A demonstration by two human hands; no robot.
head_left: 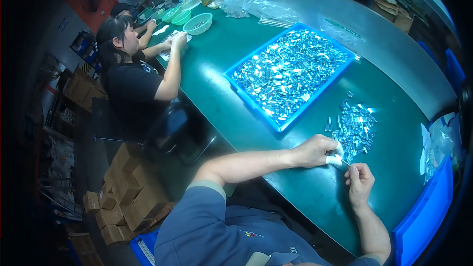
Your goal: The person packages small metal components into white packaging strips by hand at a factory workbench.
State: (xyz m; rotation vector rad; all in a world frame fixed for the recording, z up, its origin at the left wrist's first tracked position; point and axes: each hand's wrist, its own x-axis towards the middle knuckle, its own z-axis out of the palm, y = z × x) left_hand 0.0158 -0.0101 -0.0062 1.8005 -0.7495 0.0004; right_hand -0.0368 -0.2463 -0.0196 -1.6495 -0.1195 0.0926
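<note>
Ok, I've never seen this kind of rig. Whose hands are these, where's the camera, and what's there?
There's no machine: these are a person's left hand and right hand, seen from that person's head through a fisheye camera, which bends straight edges. On the green table, a blue tray holds many small shiny pieces, with a loose heap nearby. The right hand pinches a thin rod-like thing, too small to identify, reaching toward the left hand's white-covered fingertips. The co-worker at upper left is someone else.
</note>
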